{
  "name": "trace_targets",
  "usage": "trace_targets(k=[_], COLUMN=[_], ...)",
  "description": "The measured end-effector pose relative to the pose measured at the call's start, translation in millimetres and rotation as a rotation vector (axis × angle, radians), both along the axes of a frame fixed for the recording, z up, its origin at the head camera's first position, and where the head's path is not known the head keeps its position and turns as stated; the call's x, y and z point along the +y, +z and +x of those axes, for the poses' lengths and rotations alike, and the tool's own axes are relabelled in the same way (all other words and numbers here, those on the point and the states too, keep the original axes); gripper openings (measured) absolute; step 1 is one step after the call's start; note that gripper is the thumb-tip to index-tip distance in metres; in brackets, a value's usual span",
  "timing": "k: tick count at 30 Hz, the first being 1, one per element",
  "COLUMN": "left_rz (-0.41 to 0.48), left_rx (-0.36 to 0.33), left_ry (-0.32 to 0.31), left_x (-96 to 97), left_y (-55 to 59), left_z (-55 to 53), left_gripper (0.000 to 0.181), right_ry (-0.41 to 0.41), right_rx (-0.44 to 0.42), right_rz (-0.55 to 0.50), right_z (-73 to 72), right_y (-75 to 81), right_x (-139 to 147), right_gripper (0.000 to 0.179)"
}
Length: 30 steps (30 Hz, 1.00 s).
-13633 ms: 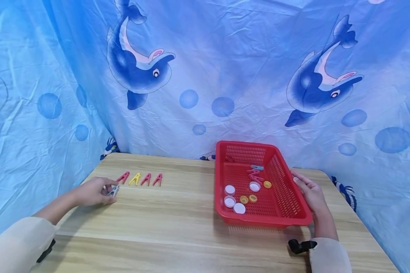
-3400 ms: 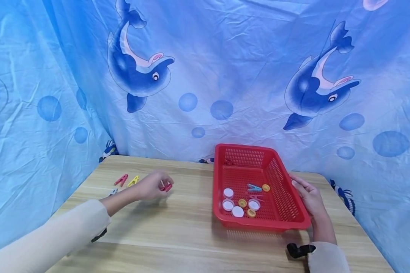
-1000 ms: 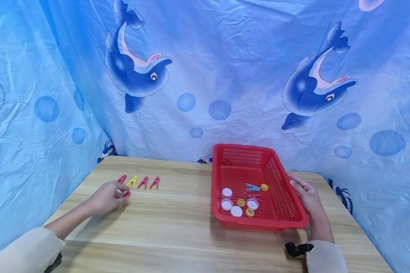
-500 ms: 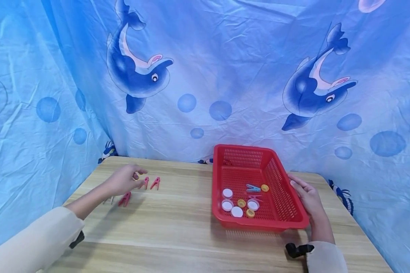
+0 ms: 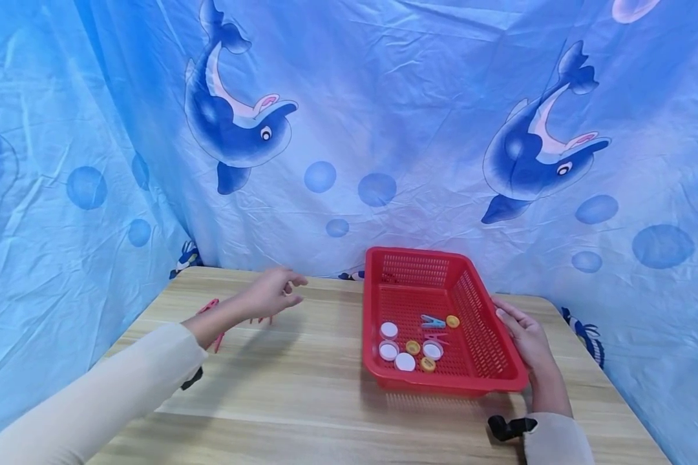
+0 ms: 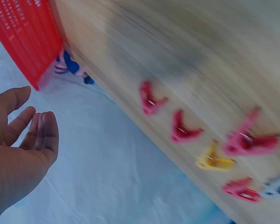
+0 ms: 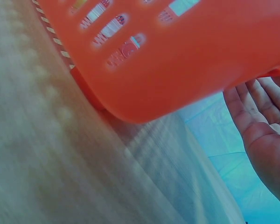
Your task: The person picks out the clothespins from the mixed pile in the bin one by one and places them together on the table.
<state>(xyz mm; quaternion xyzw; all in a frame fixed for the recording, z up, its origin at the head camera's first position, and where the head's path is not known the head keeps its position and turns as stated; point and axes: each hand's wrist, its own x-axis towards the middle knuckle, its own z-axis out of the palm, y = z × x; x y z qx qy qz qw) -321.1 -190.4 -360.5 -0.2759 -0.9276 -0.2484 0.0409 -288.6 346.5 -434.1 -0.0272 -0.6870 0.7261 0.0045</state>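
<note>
My left hand (image 5: 272, 294) is over the far part of the table, left of the basket, its fingers loosely bent with nothing in them. Behind it in the left wrist view lie a yellow clothespin (image 6: 214, 158), a grey clothespin (image 6: 276, 185) and several red clothespins (image 6: 184, 128); in the head view my forearm covers most of them. My right hand (image 5: 526, 332) grips the right rim of a red plastic basket (image 5: 442, 382), thumb on top and fingers beneath. Inside the basket are a blue clothespin (image 5: 433, 321), a pink clothespin (image 5: 436, 338), white caps (image 5: 405, 361) and yellow caps (image 5: 428, 364).
The wooden table (image 5: 279, 400) ends at the back against a blue dolphin-print cloth (image 5: 337, 129), which also hangs along the left and right sides. The basket occupies the right half of the table.
A red clothespin that my left hand held a second ago now lies in front of the row. The left hand has moved right, toward the basket. My right hand stays on the rim.
</note>
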Motion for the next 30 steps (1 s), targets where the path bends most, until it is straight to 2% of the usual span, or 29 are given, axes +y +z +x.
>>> trace_targets(k=[5, 10, 19, 26, 30], left_rz=[-0.002, -0.003, -0.006, -0.115, -0.140], left_rx=[0.040, 0.073, 0.081, 0.124, 0.087], left_ry=[-0.064, -0.108, -0.168, -0.195, -0.211], left_x=[33.2, 67.1, 116.7, 150.9, 168.6], left_y=[2.7, 7.0, 14.1, 12.2, 9.8], left_z=[-8.1, -11.3, -15.0, -18.8, -18.9], left_gripper=[0.030, 0.028, 0.027, 0.028, 0.031], right_ry=[-0.001, -0.003, -0.015, -0.017, -0.013], right_rx=[0.006, 0.001, -0.005, -0.015, -0.031], right_rz=[0.017, 0.019, 0.037, 0.020, 0.014], right_z=[-1.3, -2.0, -1.6, -0.2, -0.3], right_y=[0.6, 1.9, 1.3, 2.0, 3.0], right_x=[1, 1, -1, 0, -1], right_gripper=[0.073, 0.073, 0.073, 0.073, 0.075])
